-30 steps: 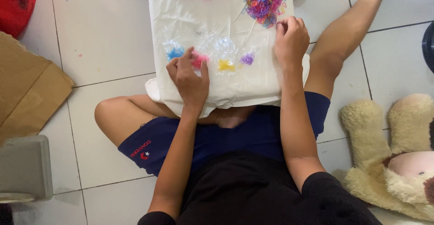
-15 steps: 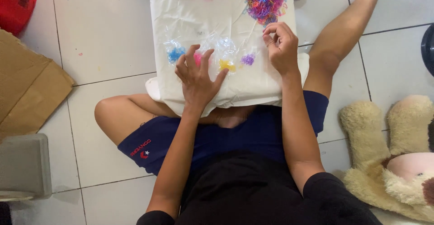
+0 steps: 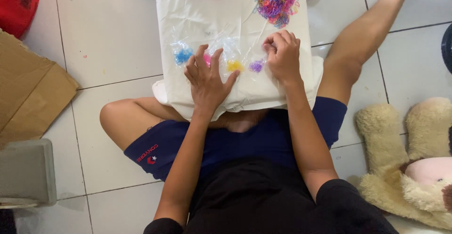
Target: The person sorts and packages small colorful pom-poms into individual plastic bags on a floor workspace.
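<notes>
Four small clear bags (image 3: pixel 221 55) of coloured rubber bands lie on the white cloth (image 3: pixel 197 17) across my lap. My left hand (image 3: pixel 207 81) rests spread over them; my right hand (image 3: pixel 282 55) curls, pinching near the purple one (image 3: pixel 256 65). They look light, slippery, best pinched by a corner.

Four small clear plastic bags lay in a row on the white cloth (image 3: pixel 282 88): blue-filled bag (image 3: pixel 182 54) leftmost, pink-filled bag (image 3: pixel 207 59) partly under the left hand (image 3: pixel 207 81), yellow-filled bag (image 3: pixel 233 64), purple-filled bag (image 3: pixel 256 65) touching the right hand (image 3: pixel 283 55). Flattened brown cardboard (image 3: pixel 28 93) lay at left on the floor.
</notes>
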